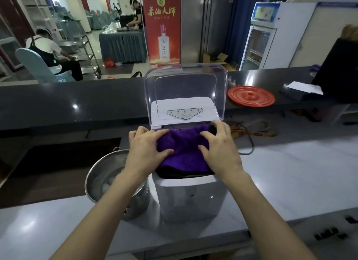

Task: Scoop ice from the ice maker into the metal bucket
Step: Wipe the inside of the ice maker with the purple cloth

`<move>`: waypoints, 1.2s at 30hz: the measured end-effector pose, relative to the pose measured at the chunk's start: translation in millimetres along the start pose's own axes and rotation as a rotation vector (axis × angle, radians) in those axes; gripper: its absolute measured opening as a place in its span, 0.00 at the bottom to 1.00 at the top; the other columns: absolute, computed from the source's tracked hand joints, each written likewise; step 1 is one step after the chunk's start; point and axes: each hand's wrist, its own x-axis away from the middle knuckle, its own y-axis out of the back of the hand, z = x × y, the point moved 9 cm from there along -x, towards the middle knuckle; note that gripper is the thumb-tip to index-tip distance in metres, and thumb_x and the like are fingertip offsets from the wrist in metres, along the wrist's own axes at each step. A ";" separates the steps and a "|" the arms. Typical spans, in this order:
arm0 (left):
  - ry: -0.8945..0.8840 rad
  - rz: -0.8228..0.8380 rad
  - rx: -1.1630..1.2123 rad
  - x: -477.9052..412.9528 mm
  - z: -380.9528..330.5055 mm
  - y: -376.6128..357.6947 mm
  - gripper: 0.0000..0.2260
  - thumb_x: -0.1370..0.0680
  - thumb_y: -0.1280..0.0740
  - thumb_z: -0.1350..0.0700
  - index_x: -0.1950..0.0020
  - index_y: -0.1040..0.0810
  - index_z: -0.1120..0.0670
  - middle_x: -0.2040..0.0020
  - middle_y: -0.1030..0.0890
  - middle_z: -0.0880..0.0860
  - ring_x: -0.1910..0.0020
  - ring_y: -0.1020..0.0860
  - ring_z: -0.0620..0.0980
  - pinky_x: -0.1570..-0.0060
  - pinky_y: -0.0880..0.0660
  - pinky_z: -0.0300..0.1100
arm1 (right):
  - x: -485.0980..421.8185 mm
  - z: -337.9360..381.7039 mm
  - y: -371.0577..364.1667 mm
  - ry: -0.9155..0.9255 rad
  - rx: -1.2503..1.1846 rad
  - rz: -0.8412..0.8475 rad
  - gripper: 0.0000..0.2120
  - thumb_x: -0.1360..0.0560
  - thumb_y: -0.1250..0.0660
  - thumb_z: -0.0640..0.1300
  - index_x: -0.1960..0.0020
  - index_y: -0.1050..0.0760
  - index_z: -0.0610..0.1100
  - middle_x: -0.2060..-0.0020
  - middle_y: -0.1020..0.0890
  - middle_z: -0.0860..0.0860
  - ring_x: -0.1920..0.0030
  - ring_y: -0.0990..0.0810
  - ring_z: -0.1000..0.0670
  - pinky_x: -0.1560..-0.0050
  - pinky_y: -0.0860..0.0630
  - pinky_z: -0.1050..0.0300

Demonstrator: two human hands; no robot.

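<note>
A white ice maker stands on the pale counter with its clear lid raised upright. A folded purple cloth with a black underside covers its top opening, so the inside is hidden. My left hand rests flat on the cloth's left side, fingers spread. My right hand presses the cloth's right side, fingertips reaching toward the back corner. The metal bucket stands just left of the ice maker, partly behind my left forearm, with pale lumps that look like ice inside.
A raised dark counter runs behind the ice maker, with a red round lid on it at the right. A cable and flat packets lie right of the machine. Beyond it are people, a trolley and fridges.
</note>
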 end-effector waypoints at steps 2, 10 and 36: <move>-0.024 -0.002 -0.044 -0.9 -1.2 -5.7 0.29 0.31 0.18 0.40 0.31 0.16 0.43 0.52 0.19 0.43 0.46 0.29 0.51 0.39 0.39 0.48 | 1.1 8.1 6.3 0.000 0.165 -0.051 0.15 0.27 0.22 0.57 0.48 0.13 0.48 0.34 0.27 0.44 0.30 0.32 0.40 0.35 0.26 0.42; -0.032 -0.048 0.317 1.7 -1.6 -7.8 0.24 0.29 0.16 0.55 0.34 0.14 0.44 0.49 0.17 0.43 0.51 0.20 0.50 0.47 0.21 0.49 | 5.8 25.6 -14.1 -0.028 -0.151 0.130 0.24 0.22 0.26 0.60 0.30 0.21 0.51 0.42 0.23 0.52 0.44 0.20 0.47 0.41 0.19 0.49; 0.112 -0.012 0.633 -10.4 27.7 -20.4 0.26 0.21 0.41 0.60 0.25 0.25 0.43 0.20 0.31 0.47 0.19 0.35 0.42 0.19 0.36 0.51 | -3.3 62.1 -40.5 0.455 0.121 0.169 0.33 0.25 0.25 0.58 0.24 0.29 0.49 0.38 0.28 0.46 0.39 0.27 0.44 0.44 0.21 0.47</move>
